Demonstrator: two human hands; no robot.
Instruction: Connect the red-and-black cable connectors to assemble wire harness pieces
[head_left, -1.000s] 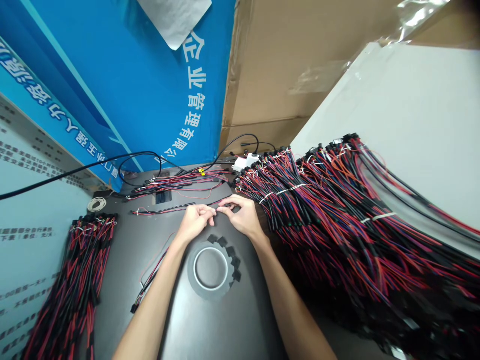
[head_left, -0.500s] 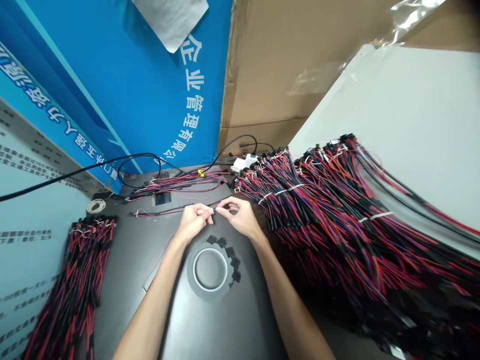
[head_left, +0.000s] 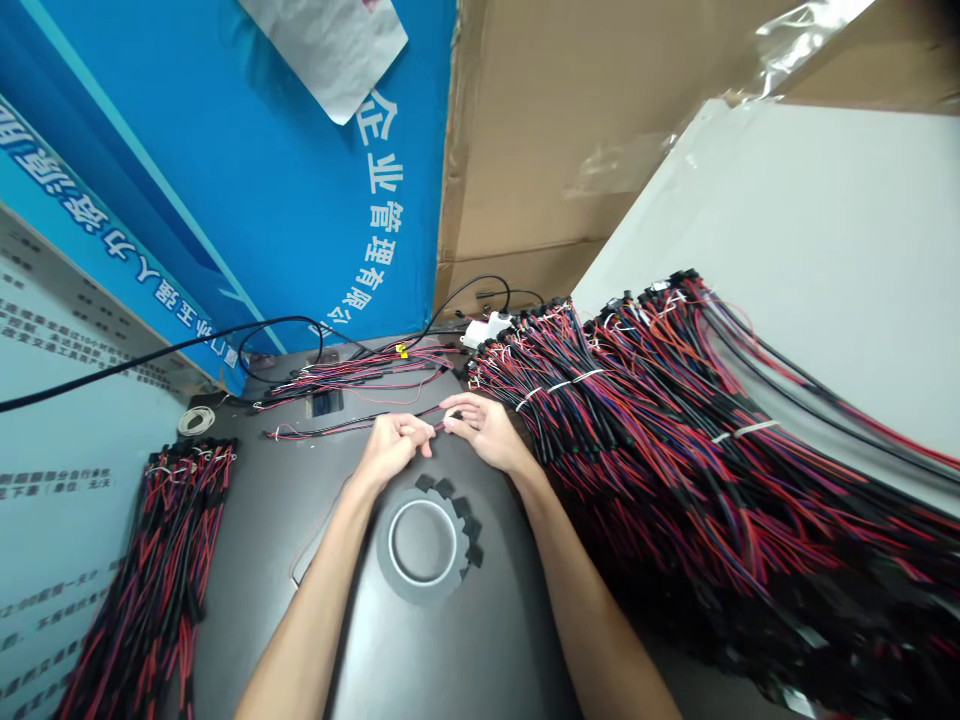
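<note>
My left hand (head_left: 395,444) is closed in a pinch near the middle of the table, its fingertips close to those of my right hand (head_left: 482,430). My right hand also pinches, with a small dark end of a red and black wire (head_left: 441,427) showing at its fingers. Behind my hands lies a red-black cable (head_left: 322,431), stretching left along the table. Just in front of my hands sits a grey ring-shaped roll (head_left: 386,540), with several short black tape pieces (head_left: 472,527) sticking out around its right rim.
Large bundles of red and black wires (head_left: 660,420) are stacked at the right. Another bundle (head_left: 161,560) lies at the left, near a coiled white cord (head_left: 196,421). Loose wires (head_left: 360,370) lie at the back, beside a white block (head_left: 487,328) and a blue panel (head_left: 300,200).
My right hand has shifted slightly right, and its fingers have turned to show a dark wire end. The gap between the hands is a little wider. The view has tilted slightly.
</note>
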